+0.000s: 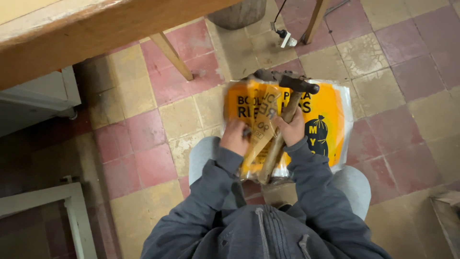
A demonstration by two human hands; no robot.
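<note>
- While my right hand point(291, 128) grips the hammer point(282, 129) mid-handle, head up, it stays clear.
- Left hand point(235, 136) clenches the yellow package point(326, 124), steadying it over my lap.

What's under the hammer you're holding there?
Under the hammer lies a yellow plastic package resting across the knees, with checkered floor tiles beyond. The right hand grips the handle; the left hand holds yellow wrapping. The package's contents are covered.
</note>
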